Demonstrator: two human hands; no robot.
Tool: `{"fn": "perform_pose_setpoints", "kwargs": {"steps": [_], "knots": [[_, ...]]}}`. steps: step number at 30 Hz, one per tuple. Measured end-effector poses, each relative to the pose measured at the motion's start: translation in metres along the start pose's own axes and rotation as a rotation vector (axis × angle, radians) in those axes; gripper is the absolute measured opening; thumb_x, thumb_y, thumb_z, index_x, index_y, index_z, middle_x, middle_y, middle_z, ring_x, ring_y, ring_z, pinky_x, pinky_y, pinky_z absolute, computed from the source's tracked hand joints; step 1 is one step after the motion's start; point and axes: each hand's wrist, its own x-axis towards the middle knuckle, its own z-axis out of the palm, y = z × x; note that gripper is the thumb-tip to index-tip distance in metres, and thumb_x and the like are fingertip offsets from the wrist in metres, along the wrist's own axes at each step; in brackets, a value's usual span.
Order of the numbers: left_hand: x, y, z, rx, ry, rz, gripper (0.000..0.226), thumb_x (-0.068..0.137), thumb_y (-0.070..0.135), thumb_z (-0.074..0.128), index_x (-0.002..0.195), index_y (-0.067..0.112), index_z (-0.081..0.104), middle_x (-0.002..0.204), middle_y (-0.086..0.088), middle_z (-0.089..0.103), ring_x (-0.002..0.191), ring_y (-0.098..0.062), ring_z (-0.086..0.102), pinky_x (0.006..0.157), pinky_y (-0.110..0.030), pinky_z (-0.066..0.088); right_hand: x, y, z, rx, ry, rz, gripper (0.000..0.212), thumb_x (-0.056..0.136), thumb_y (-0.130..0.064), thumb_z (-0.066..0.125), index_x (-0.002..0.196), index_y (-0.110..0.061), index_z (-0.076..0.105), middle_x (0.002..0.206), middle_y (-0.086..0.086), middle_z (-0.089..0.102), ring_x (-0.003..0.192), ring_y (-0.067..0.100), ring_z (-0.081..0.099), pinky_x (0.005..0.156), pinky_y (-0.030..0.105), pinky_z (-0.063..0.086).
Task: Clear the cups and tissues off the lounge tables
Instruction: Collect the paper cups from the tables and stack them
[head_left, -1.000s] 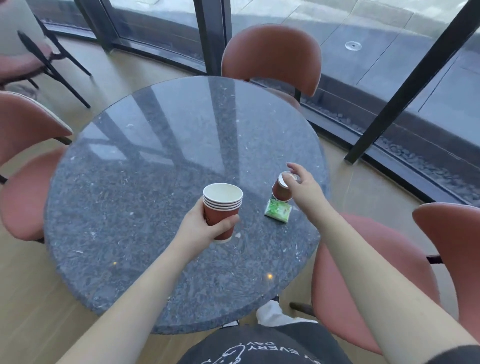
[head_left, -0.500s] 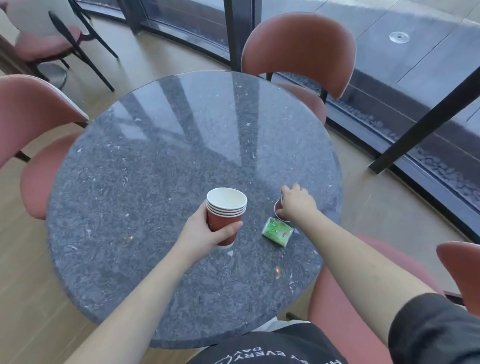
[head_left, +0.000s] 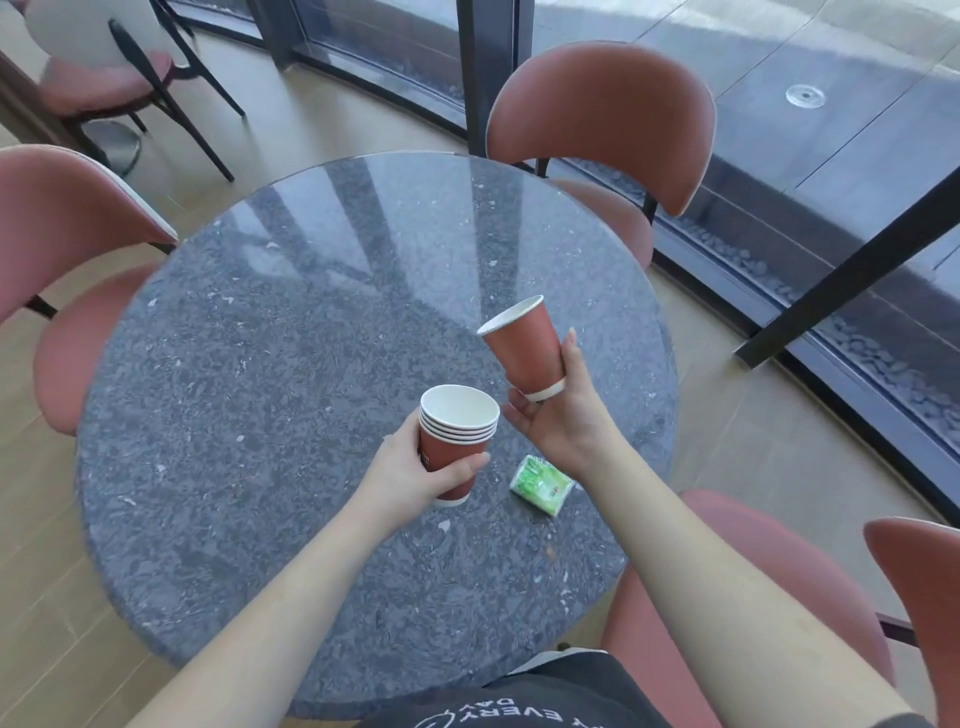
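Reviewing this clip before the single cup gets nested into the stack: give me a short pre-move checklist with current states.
1. Left hand grips the stack of cups firmly: ok.
2. Stack upright, mouth open upward: ok.
3. Right hand holds the single cup by its base: ok.
4. Single cup upright for nesting: not ok, it tilts left.
5. Single cup empty: cannot tell, its inside is hidden.
6. Tissue packet collected: not ok, lying on the table.
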Motion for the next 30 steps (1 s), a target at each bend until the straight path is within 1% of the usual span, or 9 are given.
{"fn": "perform_pose_setpoints", "kwargs": {"steps": [3,7,9,13,18,20,23,26,30], "knots": [[0.001,-0.002,-0.001,-0.019,0.008,-0.01,0.065,0.052,0.067,0.081,0.109,0.045,0.059,0.107,0.026,0.072,0.1,0.011,0.065,0.083,-0.012,0.049,-0.002,0.01,0.007,0.161,-0.03,0.007,0.072,0.088,-0.075,0.039,0.121,-0.015,0.06,0.093,0.003,0.064,0.077,0.015,0.059,0.078,0.031,0.051],[-0.003,-0.002,-0.006,-0.016,0.025,-0.008,0.064,0.052,0.068,0.08,0.108,0.045,0.059,0.101,0.042,0.068,0.097,0.019,0.062,0.073,0.001,0.044,-0.002,0.017,0.012,0.194,-0.082,-0.044,0.069,0.083,-0.065,0.048,0.122,-0.009,0.058,0.098,0.004,0.073,0.088,0.015,0.071,0.085,0.031,0.053],[-0.004,-0.002,-0.008,-0.012,0.031,-0.001,0.063,0.053,0.068,0.08,0.107,0.046,0.058,0.101,0.045,0.066,0.096,0.02,0.062,0.073,0.002,0.043,-0.005,0.016,0.013,0.103,-0.142,-0.069,0.062,0.078,-0.058,0.054,0.116,-0.01,0.059,0.096,0.004,0.077,0.09,0.014,0.074,0.09,0.03,0.053],[-0.006,-0.005,-0.012,0.001,0.033,-0.005,0.065,0.052,0.069,0.081,0.109,0.051,0.057,0.101,0.038,0.069,0.098,0.018,0.062,0.073,0.0,0.044,-0.008,0.014,0.018,-0.176,-0.255,-0.138,0.037,0.09,-0.038,0.067,0.116,-0.013,0.062,0.106,0.007,0.075,0.099,0.018,0.069,0.099,0.034,0.049],[-0.01,-0.003,-0.013,0.027,0.006,0.027,0.064,0.057,0.066,0.082,0.113,0.058,0.053,0.106,0.041,0.066,0.1,0.016,0.063,0.074,0.001,0.044,-0.016,0.02,0.024,-0.532,-0.381,-0.21,0.049,0.084,-0.017,0.071,0.13,-0.005,0.058,0.117,0.004,0.072,0.109,0.015,0.066,0.094,0.027,0.051],[-0.013,-0.003,-0.014,0.027,0.01,0.036,0.063,0.057,0.065,0.081,0.113,0.056,0.054,0.105,0.04,0.067,0.099,0.015,0.064,0.074,0.0,0.045,-0.019,0.022,0.026,-0.597,-0.407,-0.197,0.053,0.084,-0.018,0.073,0.133,-0.007,0.056,0.12,0.004,0.072,0.113,0.015,0.066,0.094,0.026,0.05],[-0.016,-0.003,-0.015,0.012,0.021,0.039,0.063,0.055,0.064,0.081,0.112,0.053,0.056,0.101,0.033,0.07,0.096,0.012,0.065,0.073,-0.002,0.045,-0.022,0.024,0.028,-0.669,-0.431,-0.192,0.062,0.082,-0.02,0.078,0.138,-0.014,0.052,0.131,0.003,0.067,0.124,0.017,0.061,0.102,0.031,0.047],[-0.018,-0.004,-0.017,-0.007,0.048,0.045,0.064,0.054,0.063,0.081,0.112,0.052,0.056,0.099,0.023,0.073,0.093,0.012,0.065,0.072,-0.002,0.045,-0.025,0.026,0.03,-0.767,-0.46,-0.192,0.065,0.081,-0.026,0.079,0.139,-0.019,0.051,0.136,-0.003,0.063,0.128,0.011,0.057,0.102,0.028,0.044],[-0.022,-0.006,-0.019,-0.007,0.06,0.055,0.063,0.055,0.062,0.081,0.112,0.051,0.057,0.101,0.03,0.071,0.094,0.012,0.065,0.073,-0.002,0.045,-0.029,0.027,0.03,-0.84,-0.492,-0.168,0.072,0.078,-0.03,0.081,0.141,-0.023,0.049,0.14,-0.006,0.06,0.133,0.009,0.052,0.108,0.032,0.041]]}}
